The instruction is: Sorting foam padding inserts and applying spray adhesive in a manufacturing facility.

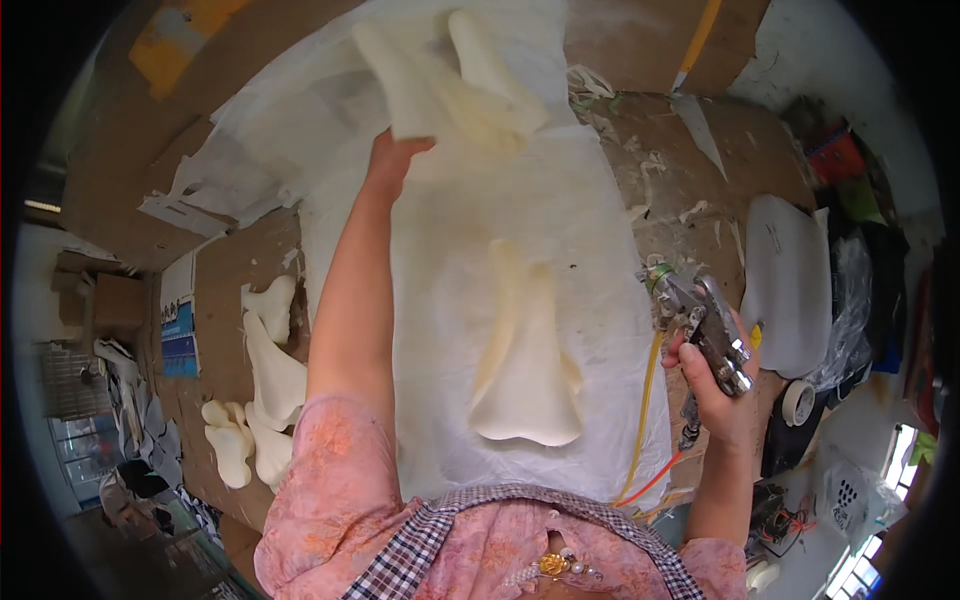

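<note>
Head view: left hand [392, 160] fingers hidden under cream foam piece [450, 85]; right hand [715, 390] fingers wrapped round spray gun [705, 325].

White-sheeted cardboard bench [240, 260], cream foam pieces [525, 370]

**Out of sight**

The left hand [392, 160] hides its fingers under the foam piece [450, 80], whose top the picture's edge cuts off. The right hand [718, 385] covers the spray gun [705, 325] handle. Clutter at right blurs.
</note>
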Demonstrator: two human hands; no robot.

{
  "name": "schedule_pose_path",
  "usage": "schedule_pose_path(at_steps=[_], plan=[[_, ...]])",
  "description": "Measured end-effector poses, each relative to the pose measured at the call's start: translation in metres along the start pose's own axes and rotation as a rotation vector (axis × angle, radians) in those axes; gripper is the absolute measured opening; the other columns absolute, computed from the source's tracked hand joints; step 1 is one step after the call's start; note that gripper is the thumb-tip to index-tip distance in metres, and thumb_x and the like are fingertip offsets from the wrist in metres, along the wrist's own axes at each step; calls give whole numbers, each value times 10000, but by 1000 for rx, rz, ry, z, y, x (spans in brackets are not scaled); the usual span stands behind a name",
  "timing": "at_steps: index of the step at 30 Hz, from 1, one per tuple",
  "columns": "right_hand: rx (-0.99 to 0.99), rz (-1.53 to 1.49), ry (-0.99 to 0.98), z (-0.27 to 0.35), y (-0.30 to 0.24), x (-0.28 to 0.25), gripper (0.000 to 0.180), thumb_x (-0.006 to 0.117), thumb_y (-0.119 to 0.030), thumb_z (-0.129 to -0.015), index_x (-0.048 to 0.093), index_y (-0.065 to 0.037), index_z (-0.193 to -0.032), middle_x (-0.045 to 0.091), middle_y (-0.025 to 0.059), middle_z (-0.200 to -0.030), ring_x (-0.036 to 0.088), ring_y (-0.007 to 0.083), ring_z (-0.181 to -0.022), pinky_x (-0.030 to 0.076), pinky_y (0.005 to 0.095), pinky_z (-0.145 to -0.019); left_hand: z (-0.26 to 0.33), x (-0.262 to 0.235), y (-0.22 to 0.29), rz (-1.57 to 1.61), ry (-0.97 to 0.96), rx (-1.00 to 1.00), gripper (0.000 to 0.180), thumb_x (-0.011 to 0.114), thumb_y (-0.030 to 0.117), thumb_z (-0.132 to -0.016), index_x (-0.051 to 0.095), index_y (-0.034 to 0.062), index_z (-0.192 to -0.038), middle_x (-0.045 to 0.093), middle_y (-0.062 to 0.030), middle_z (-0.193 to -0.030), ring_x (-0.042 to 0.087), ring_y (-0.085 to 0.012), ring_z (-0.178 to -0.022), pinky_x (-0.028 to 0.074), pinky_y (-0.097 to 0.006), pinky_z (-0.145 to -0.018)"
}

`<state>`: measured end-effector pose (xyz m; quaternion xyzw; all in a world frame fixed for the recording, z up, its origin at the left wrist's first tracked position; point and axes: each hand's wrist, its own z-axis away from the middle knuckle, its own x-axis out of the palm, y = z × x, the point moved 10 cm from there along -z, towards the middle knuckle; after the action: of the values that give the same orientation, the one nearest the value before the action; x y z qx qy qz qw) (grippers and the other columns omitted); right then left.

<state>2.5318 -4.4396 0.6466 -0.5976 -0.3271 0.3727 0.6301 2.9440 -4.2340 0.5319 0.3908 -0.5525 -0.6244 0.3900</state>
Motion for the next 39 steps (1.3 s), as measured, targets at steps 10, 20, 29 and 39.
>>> schedule_pose_path(at_steps=[10,20,29,39], plan=[[28,782,124,16,113,-42,678,664,-117,-679,362,-44,-1281,520,213,-1096,534,354,-972,429,405,-861,-51,75,5,-114,-89,-11,464,714,183,-636,591,-4,-1043,624,-99,-980,577,-225,-876,447,-333,-765],[211,437,-323,3,206,52,363,548,-177,-836,509,-32,-1167,592,82,-983,569,165,-852,476,268,-700,252,-29,42,99,-44,-282,397,721,94,-571,631,-20,-941,648,-91,-871,600,-188,-841,456,-293,-768],[415,85,-701,42,190,115,426,571,-216,-806,481,-24,-1176,559,48,-1061,558,145,-900,469,271,-691,417,-66,20,178,317,-208,454,709,136,-564,626,-16,-984,633,-147,-943,599,-236,-892,463,-314,-783],[15,201,-747,198,23,264,454,632,-130,-756,494,42,-1153,577,123,-1065,574,186,-916,456,295,-777,631,-194,77,-15,540,30,481,745,159,-527,626,-14,-961,577,-182,-1014,554,-304,-956,435,-338,-849]])
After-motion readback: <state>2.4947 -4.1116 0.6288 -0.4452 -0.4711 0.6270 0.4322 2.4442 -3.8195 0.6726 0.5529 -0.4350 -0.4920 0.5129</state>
